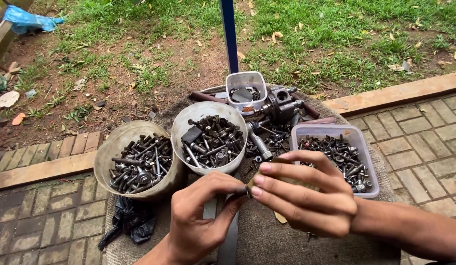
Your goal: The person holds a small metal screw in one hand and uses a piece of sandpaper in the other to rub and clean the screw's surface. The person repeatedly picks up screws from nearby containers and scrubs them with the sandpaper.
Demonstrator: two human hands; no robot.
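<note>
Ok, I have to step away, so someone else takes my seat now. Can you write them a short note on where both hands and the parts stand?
Left hand: fingertips pinch a small dark part, held against the right hand's fingers.
Right hand: fingers closed on the same small part, which is mostly hidden.
Parts: two round tubs of bolts, the left tub and the middle tub; a clear tray of bolts at right; a small square tub behind; an engine part and loose bolts on the cloth.
Done: bolts already lie in the containers.
Left: the held part is in no container, and loose bolts remain between the middle tub and the tray.
</note>
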